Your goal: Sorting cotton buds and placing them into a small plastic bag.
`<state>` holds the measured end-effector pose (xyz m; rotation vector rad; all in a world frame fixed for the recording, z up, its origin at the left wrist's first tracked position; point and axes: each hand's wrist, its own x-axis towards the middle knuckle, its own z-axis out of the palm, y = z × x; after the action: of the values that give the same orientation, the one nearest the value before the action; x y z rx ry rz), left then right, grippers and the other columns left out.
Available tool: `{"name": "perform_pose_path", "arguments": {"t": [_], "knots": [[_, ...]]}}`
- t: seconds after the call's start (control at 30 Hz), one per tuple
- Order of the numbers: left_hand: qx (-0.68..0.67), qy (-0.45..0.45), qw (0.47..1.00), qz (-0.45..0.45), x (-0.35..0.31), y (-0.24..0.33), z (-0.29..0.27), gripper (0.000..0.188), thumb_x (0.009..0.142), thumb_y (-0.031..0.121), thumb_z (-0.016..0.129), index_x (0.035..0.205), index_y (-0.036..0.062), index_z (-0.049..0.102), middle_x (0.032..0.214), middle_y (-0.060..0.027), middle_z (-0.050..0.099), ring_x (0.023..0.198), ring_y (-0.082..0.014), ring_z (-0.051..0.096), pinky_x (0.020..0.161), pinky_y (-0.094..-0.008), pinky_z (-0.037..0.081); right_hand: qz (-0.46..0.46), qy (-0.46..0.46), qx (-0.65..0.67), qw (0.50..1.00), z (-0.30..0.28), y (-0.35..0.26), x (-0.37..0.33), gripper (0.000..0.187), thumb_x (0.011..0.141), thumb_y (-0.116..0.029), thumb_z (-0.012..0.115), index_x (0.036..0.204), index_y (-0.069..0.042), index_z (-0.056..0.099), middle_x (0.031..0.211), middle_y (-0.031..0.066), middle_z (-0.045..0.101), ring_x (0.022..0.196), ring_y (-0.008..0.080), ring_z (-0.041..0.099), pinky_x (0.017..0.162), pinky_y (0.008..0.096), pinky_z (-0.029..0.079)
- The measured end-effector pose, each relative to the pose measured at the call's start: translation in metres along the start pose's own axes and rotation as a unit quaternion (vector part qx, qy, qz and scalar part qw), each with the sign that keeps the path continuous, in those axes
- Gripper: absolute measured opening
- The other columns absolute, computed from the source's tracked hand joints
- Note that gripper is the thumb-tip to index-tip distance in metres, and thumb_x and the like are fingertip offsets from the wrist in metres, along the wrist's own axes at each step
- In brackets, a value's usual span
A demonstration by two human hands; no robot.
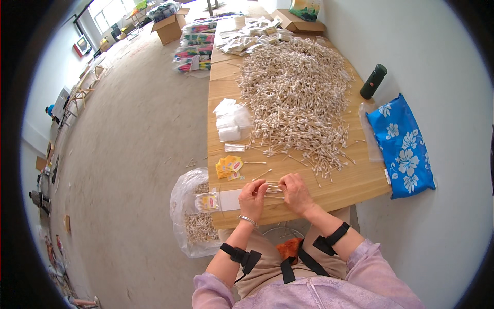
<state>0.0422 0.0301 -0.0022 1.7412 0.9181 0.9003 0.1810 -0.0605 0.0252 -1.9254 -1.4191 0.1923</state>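
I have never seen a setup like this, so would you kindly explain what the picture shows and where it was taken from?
There is no machine here, just a person's bare left hand and right hand. The single picture comes from a wide fisheye camera worn on the head, looking down, so straight edges look bent. On the wooden table lie a large heap of cotton swabs, some yellow cards and a stack of clear-white bags. By the near left corner is a filled swab packet. Between them, the fingers hold a small bunch of swabs, too small to count.
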Motion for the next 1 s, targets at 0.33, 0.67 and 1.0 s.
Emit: {"name": "perform_pose_path", "arguments": {"t": [0.33, 0.67, 1.0], "knots": [[-0.215, -0.007, 0.970, -0.111, -0.002, 0.012, -0.009, 0.014, 0.089, 0.014, 0.067, 0.093, 0.0009, 0.068, 0.077, 0.0024, 0.064, 0.069, -0.0034, 0.055, 0.062, -0.0185, 0.045, 0.043, -0.049, 0.178, 0.982, -0.004, -0.018, 0.003, 0.011, 0.081, -0.012, 0.067, 0.082, -0.002, 0.063, 0.077, 0.0113, 0.061, 0.074, 0.0270, 0.059, 0.068, 0.0361, 0.047], [-0.289, -0.019, 0.948, -0.133, -0.002, 0.014, -0.016, 0.017, 0.093, 0.019, 0.062, 0.092, 0.0023, 0.067, 0.075, 0.0020, 0.062, 0.066, -0.0043, 0.053, 0.059, -0.0181, 0.042, 0.155, -0.146, 0.409, 0.887, 0.001, -0.018, 0.005, 0.014, 0.092, -0.009, 0.058, 0.089, 0.003, 0.065, 0.072, 0.0021, 0.060, 0.067, 0.0077, 0.054, 0.060, 0.0240, 0.045], [-0.322, 0.028, 0.934, -0.153, -0.002, 0.020, -0.035, 0.027, 0.095, 0.017, 0.055, 0.070, 0.0068, 0.051, 0.060, 0.0055, 0.047, 0.055, -0.0029, 0.040, 0.049, -0.0218, 0.032, 0.204, -0.130, 0.478, 0.845, 0.002, -0.025, 0.003, 0.014, 0.093, -0.012, 0.059, 0.091, 0.000, 0.065, 0.075, 0.0005, 0.062, 0.067, 0.0059, 0.055, 0.061, 0.0215, 0.046]]}}
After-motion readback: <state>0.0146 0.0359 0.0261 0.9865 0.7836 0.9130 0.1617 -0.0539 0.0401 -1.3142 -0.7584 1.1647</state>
